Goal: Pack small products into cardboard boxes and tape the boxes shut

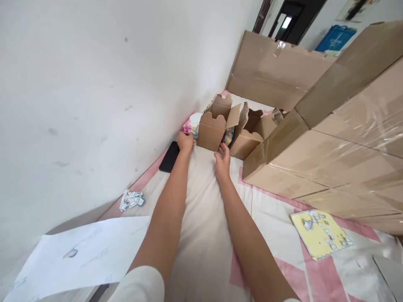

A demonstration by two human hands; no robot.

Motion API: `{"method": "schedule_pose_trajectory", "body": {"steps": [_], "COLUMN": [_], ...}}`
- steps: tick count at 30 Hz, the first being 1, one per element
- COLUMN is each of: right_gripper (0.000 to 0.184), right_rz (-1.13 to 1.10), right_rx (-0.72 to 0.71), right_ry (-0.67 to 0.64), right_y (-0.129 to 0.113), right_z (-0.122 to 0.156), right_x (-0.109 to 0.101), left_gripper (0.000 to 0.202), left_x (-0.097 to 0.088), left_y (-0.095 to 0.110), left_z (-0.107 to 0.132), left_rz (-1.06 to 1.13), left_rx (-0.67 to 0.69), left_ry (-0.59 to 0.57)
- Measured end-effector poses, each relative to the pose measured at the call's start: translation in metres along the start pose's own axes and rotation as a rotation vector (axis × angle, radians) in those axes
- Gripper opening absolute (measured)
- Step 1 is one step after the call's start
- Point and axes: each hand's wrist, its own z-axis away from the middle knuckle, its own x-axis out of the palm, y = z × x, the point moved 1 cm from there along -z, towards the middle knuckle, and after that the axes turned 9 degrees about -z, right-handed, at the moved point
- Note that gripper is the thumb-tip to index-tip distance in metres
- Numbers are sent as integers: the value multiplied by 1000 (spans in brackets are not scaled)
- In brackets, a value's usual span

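My left hand (186, 141) is closed, its fingers curled at the lower edge of a pink patterned pack with a white lid (192, 121). Whether it grips the pack is hidden. Just left of that hand lies a black phone (170, 157). My right hand (223, 161) has thumb and fingers apart, its fingertips at the lower right corner of an open cardboard box (210, 132). Beside those fingertips, a colourful packet (228, 135) shows partly in the gap between this box and a second open cardboard box (247, 142).
Large taped cartons (340, 167) stand along the right, and a cardboard panel (270, 69) at the back. A white wall (94, 92) borders the left. Paper cutouts (131, 199), a white sheet (88, 256) and a yellow card (319, 245) lie on the pink-and-white cloth (201, 251).
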Motion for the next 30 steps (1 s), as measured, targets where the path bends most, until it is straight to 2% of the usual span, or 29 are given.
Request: {"method": "schedule_pose_trajectory", "body": {"steps": [5,12,16,20,26,28,30], "right_gripper": [63,64,65,65,81,81,77], "right_rz": [9,1,-36,-17,26,58,76], "right_rx": [1,25,34,23,42,51,47], "right_ry": [11,14,37,25,-70,-98,-112], "right_y": [1,2,2,-2,-4,-2,1], "right_z": [0,-1,0,1,-9,-14,-18], "right_x": [1,0,-1,-2,-9,-13,-16], "left_gripper": [22,28,23,17,22,23,34], "left_x": [1,-2,-3,-4,-2,-3,-4], "left_y": [6,15,17,22,24,23,24], "left_z": [-1,1,3,6,10,12,13], "left_rz": [55,104,129,162,246,265,264], "left_rx": [-119,-117,-83,5,95,97,89], "left_ry": [-33,-14,-10,-5,-45,-57,-86]}}
